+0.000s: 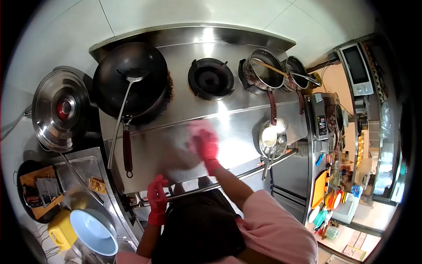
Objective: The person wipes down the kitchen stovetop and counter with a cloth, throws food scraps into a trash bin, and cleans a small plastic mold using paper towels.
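Observation:
My right hand [208,149], in a red glove, presses a pale pink cloth [200,131] against the steel stove top [176,145]. Motion blurs both the cloth and the fingertips. Close to the stove's front edge, my left hand [157,198], also red-gloved, holds nothing, its fingers slightly bent and apart. A black wok [132,70] with a long metal spatula [121,110] in it sits on the left side. Behind my right hand is a bare black burner [211,79]. To its right stands a saucepan [265,70] with a wooden stick across it.
Another saucepan [297,72] stands far right. Nearer the front, ladles and a white cup rest in a metal bowl [267,149]. A steel lid [61,110], a light blue basin [93,232] and a yellow jug [63,229] are at left. A rail [246,173] runs along the front.

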`<state>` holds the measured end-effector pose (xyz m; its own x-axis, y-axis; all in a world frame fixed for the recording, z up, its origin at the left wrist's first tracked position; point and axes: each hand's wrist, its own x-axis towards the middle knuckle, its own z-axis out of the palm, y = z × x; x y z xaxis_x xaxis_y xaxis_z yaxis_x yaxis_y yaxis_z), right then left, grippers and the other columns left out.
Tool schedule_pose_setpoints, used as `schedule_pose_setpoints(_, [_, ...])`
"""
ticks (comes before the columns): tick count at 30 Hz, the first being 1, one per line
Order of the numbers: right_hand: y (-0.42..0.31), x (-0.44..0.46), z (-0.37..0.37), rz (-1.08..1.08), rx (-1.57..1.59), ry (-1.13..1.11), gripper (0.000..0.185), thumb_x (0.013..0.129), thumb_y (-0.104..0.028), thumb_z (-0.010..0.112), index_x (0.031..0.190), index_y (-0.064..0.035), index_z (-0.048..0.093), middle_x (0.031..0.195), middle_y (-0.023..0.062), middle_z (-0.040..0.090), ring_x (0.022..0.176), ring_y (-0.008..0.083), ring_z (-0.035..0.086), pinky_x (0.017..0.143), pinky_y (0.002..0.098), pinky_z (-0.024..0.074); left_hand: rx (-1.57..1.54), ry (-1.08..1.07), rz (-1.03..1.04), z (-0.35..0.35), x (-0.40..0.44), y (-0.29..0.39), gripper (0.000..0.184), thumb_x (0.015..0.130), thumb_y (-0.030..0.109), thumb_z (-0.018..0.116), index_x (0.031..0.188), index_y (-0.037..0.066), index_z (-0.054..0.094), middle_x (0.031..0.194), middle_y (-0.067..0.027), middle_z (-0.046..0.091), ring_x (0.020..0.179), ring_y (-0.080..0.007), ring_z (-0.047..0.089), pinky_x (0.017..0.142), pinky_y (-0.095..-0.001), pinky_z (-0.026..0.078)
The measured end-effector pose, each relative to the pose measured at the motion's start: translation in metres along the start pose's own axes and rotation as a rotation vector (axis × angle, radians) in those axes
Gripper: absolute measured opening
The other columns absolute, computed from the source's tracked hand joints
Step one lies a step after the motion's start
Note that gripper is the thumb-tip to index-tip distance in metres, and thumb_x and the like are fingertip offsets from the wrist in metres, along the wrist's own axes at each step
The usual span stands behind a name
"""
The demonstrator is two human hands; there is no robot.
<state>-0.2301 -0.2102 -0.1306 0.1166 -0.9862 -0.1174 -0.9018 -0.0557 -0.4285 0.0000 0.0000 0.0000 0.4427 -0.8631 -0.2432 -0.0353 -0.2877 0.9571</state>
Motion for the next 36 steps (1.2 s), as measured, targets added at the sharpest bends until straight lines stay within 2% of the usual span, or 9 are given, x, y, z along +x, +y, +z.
schedule_pose_setpoints(6, [0.161,-0.147,-0.046,0.84,0.39,0.406,0.059,0.088,-0.048,0.068,0.124,-0.0028,0.057,0.113,0.0192,0.061,0.098,0.0279,0.064,0.082,0.0389,0.0508,-0.035,-0.066,-0.017,-0.017,0.003,0.0,0.031,0.104,0.012,0.047,0.132,0.006,0.059,0.106,-0.0097,0.07,0.093,-0.0179,0.067,0.075,-0.0298,0.058])
schedule_pose_setpoints(9, [0.093,-0.141,-0.132,0.947,-0.099,-0.04,0.034,0.08,-0.035,0.075,0.09,-0.0034,0.068,0.082,0.0117,0.067,0.076,0.0204,0.062,0.072,0.0347,0.0512,0.005,-0.081,0.039,-0.025,0.006,-0.01,0.03,0.104,0.012,0.048,0.131,0.007,0.059,0.105,-0.0093,0.07,0.093,-0.0172,0.067,0.071,-0.0297,0.06])
schedule_pose_setpoints(15, [0.07,-0.038,-0.112,0.355,0.434,0.575,0.027,0.099,-0.027,0.055,0.095,-0.0024,0.064,0.089,0.0133,0.066,0.082,0.026,0.064,0.072,0.0408,0.0514,0.078,-0.099,-0.033,-0.047,-0.019,0.005,0.029,0.104,0.007,0.048,0.128,0.004,0.062,0.102,-0.0105,0.071,0.089,-0.0168,0.068,0.079,-0.0296,0.057])
schedule_pose_setpoints(23, [-0.246,0.002,0.033,-0.111,0.838,0.111,0.027,0.098,-0.033,0.059,0.11,-0.0087,0.062,0.093,0.0068,0.061,0.087,0.0208,0.061,0.075,0.0367,0.0504,0.133,0.113,0.008,-0.068,-0.068,0.0,0.026,0.101,0.003,0.052,0.122,0.001,0.066,0.094,-0.0104,0.074,0.084,-0.0186,0.07,0.076,-0.0303,0.056])
schedule_pose_setpoints(26, [-0.309,-0.049,0.068,0.034,1.112,-0.728,0.029,0.098,-0.036,0.06,0.104,-0.0077,0.065,0.088,0.0056,0.063,0.089,0.0212,0.063,0.077,0.0388,0.0517,0.126,0.192,-0.071,-0.074,-0.083,0.015,0.025,0.101,0.006,0.053,0.121,0.001,0.066,0.096,-0.0113,0.074,0.083,-0.0187,0.07,0.077,-0.031,0.056])
schedule_pose_setpoints(29, [-0.293,-0.114,0.106,-1.188,0.013,-0.08,0.03,0.09,-0.032,0.065,0.106,-0.0069,0.066,0.106,0.0136,0.064,0.103,0.0298,0.06,0.085,0.0419,0.0517,0.134,0.296,-0.095,-0.084,-0.085,0.022,0.025,0.101,0.006,0.052,0.121,0.001,0.066,0.096,-0.0116,0.074,0.083,-0.0185,0.069,0.077,-0.0311,0.056])
schedule_pose_setpoints(31, [-0.267,-0.15,0.078,-1.338,0.1,-0.452,0.034,0.085,-0.015,0.065,0.119,-0.0174,0.065,0.118,0.0137,0.063,0.114,0.0293,0.059,0.096,0.044,0.0491,0.127,0.376,-0.107,-0.089,-0.086,0.019,0.024,0.102,0.01,0.052,0.12,0.001,0.067,0.091,-0.0112,0.074,0.079,-0.0181,0.069,0.073,-0.0307,0.056])
schedule_pose_setpoints(33, [-0.259,-0.148,0.032,-0.773,0.493,-1.162,0.033,0.081,-0.022,0.068,0.112,-0.0116,0.066,0.124,0.0188,0.059,0.119,0.0364,0.054,0.097,0.0485,0.0473,-0.06,0.329,-0.316,-0.098,-0.078,0.026,0.022,0.102,0.013,0.054,0.114,0.002,0.069,0.086,-0.0106,0.073,0.072,-0.0171,0.068,0.066,-0.0307,0.055])
schedule_pose_setpoints(36, [-0.181,-0.127,0.064,-0.419,1.129,-0.9,0.025,0.089,-0.012,0.065,0.114,-0.0094,0.067,0.117,0.0147,0.065,0.109,0.0346,0.063,0.091,0.042,0.0526,0.062,0.273,-0.349,-0.104,-0.051,0.003,0.023,0.102,0.021,0.055,0.103,0.001,0.067,0.08,-0.0093,0.071,0.066,-0.0162,0.065,0.058,-0.0311,0.051])
